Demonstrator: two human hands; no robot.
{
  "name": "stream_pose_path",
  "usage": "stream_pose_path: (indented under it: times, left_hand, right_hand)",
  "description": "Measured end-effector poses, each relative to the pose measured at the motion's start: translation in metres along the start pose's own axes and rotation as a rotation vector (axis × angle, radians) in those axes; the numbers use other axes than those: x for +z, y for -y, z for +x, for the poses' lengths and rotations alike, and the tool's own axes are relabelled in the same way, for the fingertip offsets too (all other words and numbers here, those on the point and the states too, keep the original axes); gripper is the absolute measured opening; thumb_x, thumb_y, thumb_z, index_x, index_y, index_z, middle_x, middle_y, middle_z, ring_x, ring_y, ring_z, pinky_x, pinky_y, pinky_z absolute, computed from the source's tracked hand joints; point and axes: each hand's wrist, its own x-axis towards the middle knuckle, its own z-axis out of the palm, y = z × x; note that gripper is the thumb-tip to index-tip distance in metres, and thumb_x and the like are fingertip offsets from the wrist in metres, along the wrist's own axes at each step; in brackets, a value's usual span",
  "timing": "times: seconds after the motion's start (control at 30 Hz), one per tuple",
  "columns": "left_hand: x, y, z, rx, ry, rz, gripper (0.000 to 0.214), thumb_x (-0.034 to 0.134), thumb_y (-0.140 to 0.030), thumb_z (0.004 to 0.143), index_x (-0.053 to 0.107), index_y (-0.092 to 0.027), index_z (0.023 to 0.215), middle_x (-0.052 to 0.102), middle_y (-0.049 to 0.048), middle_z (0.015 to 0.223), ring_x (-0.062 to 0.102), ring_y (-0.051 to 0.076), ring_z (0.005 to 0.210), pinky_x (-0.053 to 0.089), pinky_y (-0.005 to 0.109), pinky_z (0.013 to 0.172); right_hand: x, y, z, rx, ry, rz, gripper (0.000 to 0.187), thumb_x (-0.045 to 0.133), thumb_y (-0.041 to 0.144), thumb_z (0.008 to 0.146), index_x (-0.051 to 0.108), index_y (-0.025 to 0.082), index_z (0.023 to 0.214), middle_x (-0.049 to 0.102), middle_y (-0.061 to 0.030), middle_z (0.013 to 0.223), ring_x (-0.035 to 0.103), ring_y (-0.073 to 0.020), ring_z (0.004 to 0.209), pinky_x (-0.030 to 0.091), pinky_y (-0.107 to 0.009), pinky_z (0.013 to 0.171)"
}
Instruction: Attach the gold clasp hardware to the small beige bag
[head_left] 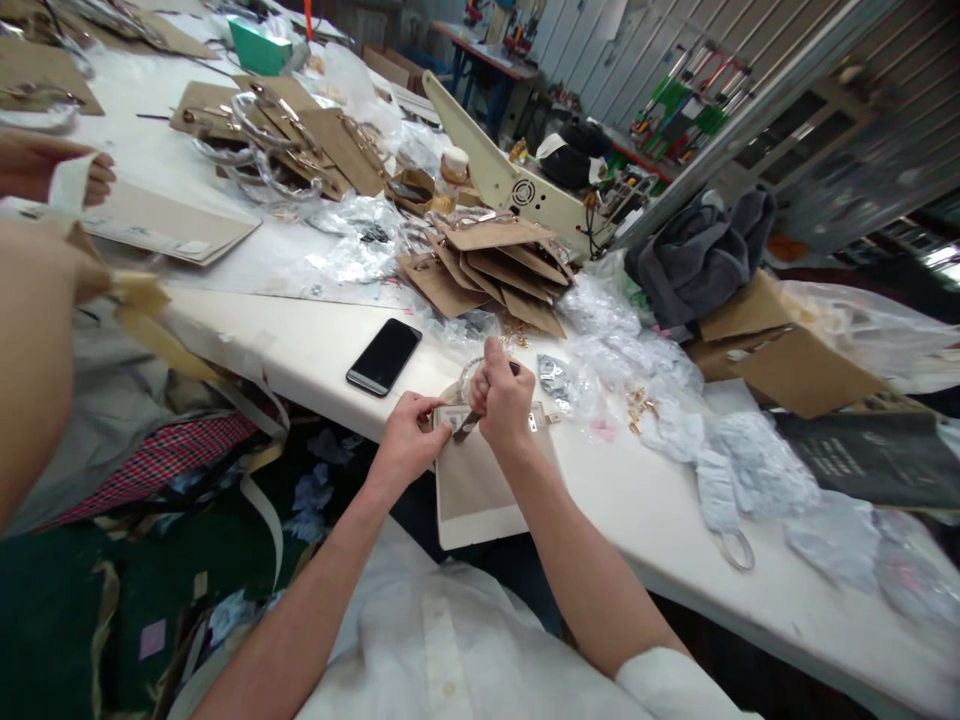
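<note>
A flat beige bag panel [480,490] with a pale lower band rests at the near table edge, partly over my lap. My left hand [409,440] pinches its upper left corner between thumb and fingers. My right hand [504,400] is closed in a fist above the panel's top edge, thumb up. From under that fist a narrow dark strip [466,427] slants down toward my left thumb; whether it is a tool or a strap I cannot tell. Small metal fittings [534,420] show along the panel's top edge. Behind my right hand is a plastic-wrapped loop [469,372].
A black phone [384,356] lies left of my hands. Beyond is a stack of brown panels [495,265], with plastic wrap [622,370] and small gold-coloured fittings [641,408] to the right. At left, a co-worker's arm [34,350] reaches over another pale panel [172,222].
</note>
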Motion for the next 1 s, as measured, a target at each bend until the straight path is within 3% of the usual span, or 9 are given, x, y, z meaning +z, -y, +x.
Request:
stream_pose_path:
  times: [0.17,0.27,0.37,0.5,0.67,0.77,0.87,1.0]
  left_hand:
    - [-0.003,0.012,0.005,0.019,0.063,0.015,0.034,0.08,-0.02,0.085,0.085,-0.023,0.119,0.061,0.0022,0.1,0.06,0.019,0.087,0.051,0.034,0.082]
    - [-0.005,0.017,0.01,0.004,0.097,-0.005,0.036,0.079,-0.021,0.086,0.085,-0.023,0.121,0.061,0.0022,0.098,0.061,0.019,0.085,0.051,0.035,0.081]
    - [-0.006,0.016,0.01,-0.008,0.12,-0.036,0.033,0.075,-0.021,0.09,0.086,-0.022,0.121,0.063,0.0035,0.101,0.063,0.02,0.086,0.052,0.034,0.081]
    - [-0.005,0.013,0.006,-0.001,0.069,-0.026,0.033,0.076,-0.017,0.089,0.086,-0.021,0.12,0.063,0.0039,0.099,0.063,0.02,0.088,0.052,0.034,0.083]
    - [-0.006,0.015,0.004,0.008,0.085,-0.055,0.031,0.076,-0.02,0.091,0.085,-0.023,0.12,0.064,0.004,0.101,0.064,0.021,0.09,0.053,0.035,0.085]
    - [-0.007,0.016,0.004,0.022,0.087,-0.064,0.031,0.075,-0.021,0.091,0.085,-0.022,0.12,0.064,0.0044,0.104,0.064,0.02,0.091,0.053,0.034,0.084]
    - [-0.007,0.015,0.005,0.032,0.085,-0.065,0.03,0.075,-0.022,0.09,0.084,-0.022,0.119,0.065,0.0045,0.104,0.064,0.02,0.09,0.053,0.034,0.084]
    - [-0.006,0.016,0.004,0.042,0.077,-0.069,0.03,0.075,-0.021,0.09,0.084,-0.023,0.118,0.063,0.0037,0.102,0.063,0.02,0.091,0.053,0.034,0.085]
  right_hand:
    - [0.015,-0.019,0.039,0.295,-0.1,-0.129,0.072,0.087,0.069,0.089,0.035,0.026,0.065,0.033,0.0097,0.047,0.026,-0.0071,0.038,0.017,-0.022,0.032]
    - [0.016,-0.013,0.04,0.35,-0.027,-0.144,0.07,0.088,0.067,0.089,0.037,0.025,0.065,0.033,0.0099,0.048,0.025,-0.0063,0.039,0.015,-0.021,0.033]
    - [0.007,0.005,0.02,0.191,0.056,-0.039,0.074,0.087,0.072,0.087,0.035,0.026,0.063,0.029,0.0099,0.049,0.023,-0.0068,0.039,0.015,-0.024,0.034]
    - [-0.001,0.02,-0.01,-0.113,0.044,-0.018,0.074,0.08,0.075,0.093,0.037,0.025,0.06,0.03,0.0073,0.051,0.026,-0.0089,0.039,0.019,-0.028,0.036]
    - [-0.001,0.005,-0.029,-0.255,0.059,-0.093,0.07,0.076,0.067,0.103,0.045,0.023,0.057,0.036,0.0042,0.051,0.033,-0.0112,0.041,0.022,-0.031,0.041]
    - [-0.005,-0.005,-0.037,-0.341,0.028,-0.202,0.069,0.07,0.065,0.107,0.049,0.023,0.058,0.044,0.0014,0.053,0.041,-0.0132,0.046,0.03,-0.031,0.047]
    - [-0.006,-0.001,-0.036,-0.336,0.057,-0.24,0.071,0.07,0.069,0.105,0.048,0.023,0.057,0.045,0.0007,0.054,0.043,-0.0137,0.047,0.033,-0.032,0.047]
    - [0.0,0.017,-0.013,-0.195,0.016,-0.032,0.075,0.077,0.078,0.095,0.038,0.025,0.058,0.032,0.0061,0.051,0.028,-0.0103,0.04,0.021,-0.029,0.038]
